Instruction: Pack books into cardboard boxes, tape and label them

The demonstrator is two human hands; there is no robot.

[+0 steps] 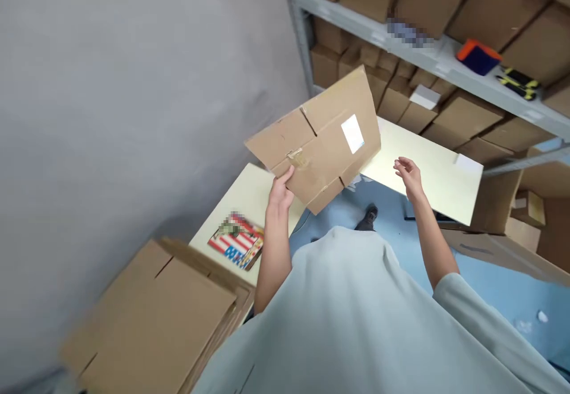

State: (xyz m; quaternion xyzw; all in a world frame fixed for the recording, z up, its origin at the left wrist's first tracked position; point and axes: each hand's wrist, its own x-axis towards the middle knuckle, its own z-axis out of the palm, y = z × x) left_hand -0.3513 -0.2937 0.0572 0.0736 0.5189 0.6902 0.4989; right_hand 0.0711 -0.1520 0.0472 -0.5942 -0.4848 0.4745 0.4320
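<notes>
Flattened cardboard carton [327, 136] is held aloft near two pale tables [423, 159], its lower-left edge gripped by the left hand [280, 193], presumably to bear its weight; right hand [410, 179] empty, loosely curled.

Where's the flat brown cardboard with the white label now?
In the head view, the flat brown cardboard is just above centre, in the left hand, left of the right hand.
</notes>
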